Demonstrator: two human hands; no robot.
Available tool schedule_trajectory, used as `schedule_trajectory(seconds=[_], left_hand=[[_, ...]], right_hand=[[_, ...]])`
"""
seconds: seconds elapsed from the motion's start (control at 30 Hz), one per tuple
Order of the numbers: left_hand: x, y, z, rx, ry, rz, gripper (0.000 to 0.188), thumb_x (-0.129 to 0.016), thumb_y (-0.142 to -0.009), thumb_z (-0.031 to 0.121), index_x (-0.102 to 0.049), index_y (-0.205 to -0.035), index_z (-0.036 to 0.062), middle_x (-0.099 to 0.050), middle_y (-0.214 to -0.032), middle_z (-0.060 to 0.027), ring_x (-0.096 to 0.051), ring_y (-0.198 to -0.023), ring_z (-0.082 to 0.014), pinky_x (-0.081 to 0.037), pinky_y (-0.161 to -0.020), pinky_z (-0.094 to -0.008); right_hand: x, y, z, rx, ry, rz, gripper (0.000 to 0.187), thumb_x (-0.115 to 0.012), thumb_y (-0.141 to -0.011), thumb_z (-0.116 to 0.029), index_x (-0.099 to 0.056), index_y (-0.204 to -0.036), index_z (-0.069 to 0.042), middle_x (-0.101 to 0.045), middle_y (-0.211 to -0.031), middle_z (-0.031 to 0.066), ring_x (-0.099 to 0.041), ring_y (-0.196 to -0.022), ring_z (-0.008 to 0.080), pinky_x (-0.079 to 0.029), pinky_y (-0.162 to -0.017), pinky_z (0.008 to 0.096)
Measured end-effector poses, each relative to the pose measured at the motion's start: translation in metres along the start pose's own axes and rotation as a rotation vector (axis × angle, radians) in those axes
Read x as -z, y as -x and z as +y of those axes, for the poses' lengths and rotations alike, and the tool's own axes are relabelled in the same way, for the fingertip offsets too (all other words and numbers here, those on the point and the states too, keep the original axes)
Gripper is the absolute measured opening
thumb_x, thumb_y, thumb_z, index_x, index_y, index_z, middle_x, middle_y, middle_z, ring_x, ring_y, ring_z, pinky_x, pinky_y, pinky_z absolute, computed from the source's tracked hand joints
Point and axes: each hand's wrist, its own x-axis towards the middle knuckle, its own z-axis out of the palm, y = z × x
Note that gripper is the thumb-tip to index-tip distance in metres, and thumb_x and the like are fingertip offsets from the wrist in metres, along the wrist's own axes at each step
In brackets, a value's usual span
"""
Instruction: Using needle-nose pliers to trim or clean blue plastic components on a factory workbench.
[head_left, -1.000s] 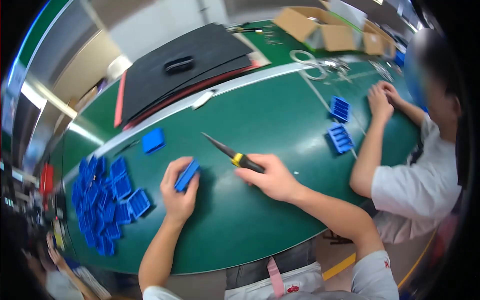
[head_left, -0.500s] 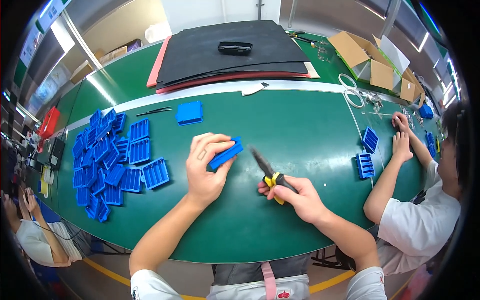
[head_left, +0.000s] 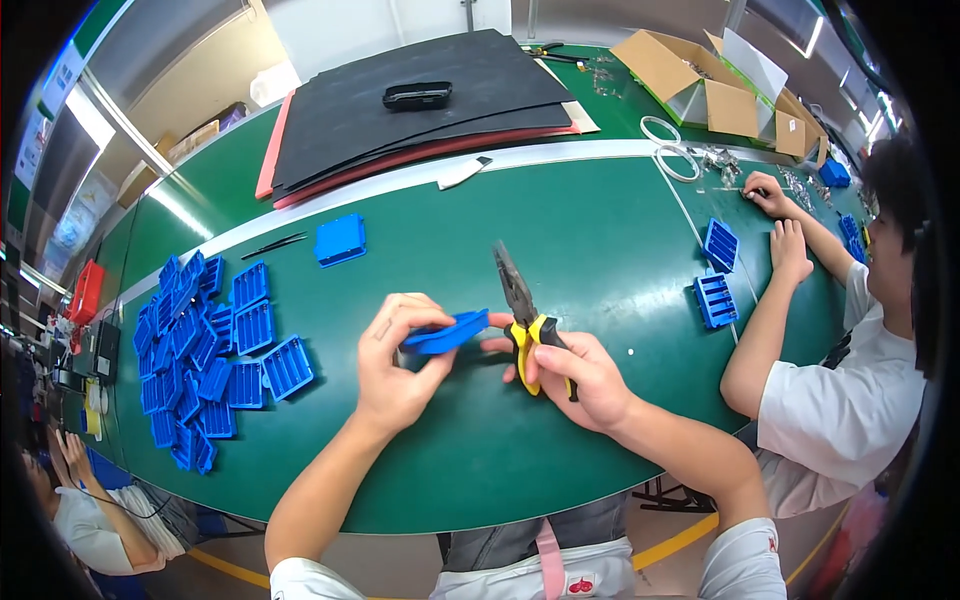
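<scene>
My left hand [head_left: 395,358] pinches a blue plastic battery holder [head_left: 447,333] by its edges, tilted above the table. In my right hand [head_left: 580,375] is a pair of long-nose pliers [head_left: 524,318] with yellow and black handles, jaws pointing away from me. An outstretched finger of the right hand reaches to the right end of the held piece; whether it touches is hard to tell. A heap of blue battery holders [head_left: 205,345] lies on the left. Farther off, a single blue holder [head_left: 341,240] rests face down beside black tweezers [head_left: 273,245].
Black foam sheets [head_left: 420,125] bearing a black case [head_left: 417,96] are stacked at the back. An open cardboard box [head_left: 700,90] stands back right, near white rings [head_left: 675,160] and small metal parts. A co-worker's arms [head_left: 780,270] rest at the right, near two blue holders [head_left: 716,300].
The pliers have swung more upright, and my right hand has come closer to the left, one finger now at the blue holder. The held piece has turned flatter. The whole view has shifted slightly.
</scene>
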Motion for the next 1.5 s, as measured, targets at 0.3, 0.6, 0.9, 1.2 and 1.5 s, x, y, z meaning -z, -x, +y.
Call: schedule_trajectory(seconds=[0.3, 0.6, 0.9, 1.2, 1.5], left_hand=[[0.009, 0.0, -0.002, 0.212, -0.096, 0.158, 0.033, -0.075, -0.069, -0.004, -0.066, -0.1, 0.0029, -0.051, -0.083, -0.0053, -0.052, -0.074, -0.0143, -0.044, -0.069, -0.0253], [0.013, -0.002, -0.001, -0.044, -0.136, 0.24, 0.034, -0.075, -0.068, -0.006, -0.07, -0.1, 0.0037, -0.061, -0.094, -0.009, -0.06, -0.082, -0.0164, -0.048, -0.07, -0.027], [0.012, 0.001, 0.003, -0.09, -0.188, 0.248, 0.032, -0.072, -0.067, -0.008, -0.07, -0.097, 0.003, -0.059, -0.089, -0.0086, -0.059, -0.077, -0.0167, -0.047, -0.067, -0.0258], [0.013, 0.001, 0.0, -0.151, -0.259, 0.233, 0.035, -0.073, -0.066, -0.01, -0.071, -0.099, 0.0029, -0.058, -0.084, -0.0086, -0.061, -0.075, -0.0187, -0.048, -0.065, -0.0275], [0.015, -0.002, 0.001, -0.159, -0.296, 0.173, 0.034, -0.075, -0.068, -0.008, -0.07, -0.099, 0.0023, -0.06, -0.084, -0.0102, -0.062, -0.075, -0.0207, -0.05, -0.065, -0.029]], right_hand=[[-0.006, 0.005, -0.015, -0.062, 0.614, 0.083, 0.019, -0.06, -0.091, -0.013, -0.067, -0.099, 0.003, -0.064, -0.099, 0.0048, -0.057, -0.084, 0.0104, -0.044, -0.078, 0.0255], [-0.013, 0.007, -0.011, -0.076, 0.704, -0.025, 0.017, -0.058, -0.092, -0.01, -0.066, -0.094, 0.005, -0.063, -0.107, 0.0118, -0.061, -0.099, 0.0189, -0.048, -0.089, 0.0313], [-0.015, 0.008, -0.011, -0.063, 0.782, -0.063, 0.017, -0.059, -0.092, -0.011, -0.066, -0.088, 0.004, -0.063, -0.105, 0.0114, -0.06, -0.097, 0.0189, -0.047, -0.086, 0.0311], [-0.015, 0.007, -0.008, -0.049, 0.807, -0.064, 0.017, -0.058, -0.092, -0.011, -0.065, -0.083, 0.003, -0.059, -0.095, 0.0072, -0.056, -0.087, 0.0152, -0.045, -0.078, 0.0287], [-0.019, 0.011, -0.008, -0.092, 0.822, -0.021, 0.022, -0.058, -0.093, -0.015, -0.062, -0.08, 0.002, -0.054, -0.081, 0.0071, -0.05, -0.069, 0.014, -0.041, -0.064, 0.0296]])
